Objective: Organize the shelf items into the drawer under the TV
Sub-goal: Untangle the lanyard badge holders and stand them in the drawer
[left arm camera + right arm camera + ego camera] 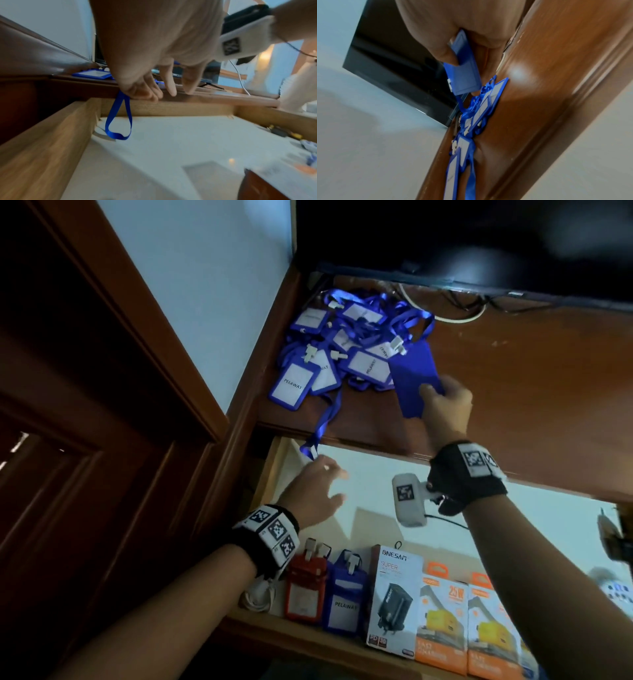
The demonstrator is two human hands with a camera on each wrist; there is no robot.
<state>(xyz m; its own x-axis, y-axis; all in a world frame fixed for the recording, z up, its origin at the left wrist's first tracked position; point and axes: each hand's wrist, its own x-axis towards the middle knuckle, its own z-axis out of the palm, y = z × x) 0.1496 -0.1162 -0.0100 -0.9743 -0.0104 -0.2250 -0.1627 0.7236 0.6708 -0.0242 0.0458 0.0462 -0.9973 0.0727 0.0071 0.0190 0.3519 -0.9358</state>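
A pile of blue badge holders with lanyards [342,347] lies at the left end of the brown shelf [513,392] under the TV [462,241]. My right hand [435,392] grips one blue badge holder [416,381] at the pile's right edge; the right wrist view shows the thumb pressed on this holder [465,75], lifted off the pile [481,112]. One lanyard loop [311,446] hangs over the shelf edge into the pulled-out drawer [274,460]. My left hand [329,484] hovers with spread fingers just below that loop [118,121]; touch cannot be told.
Along the drawer's front stand a red badge holder [303,590], a blue badge holder [346,601], a white charger box [394,597] and two orange boxes [442,618]. A white cable [257,594] lies at the front left. Wood panelling rises on the left.
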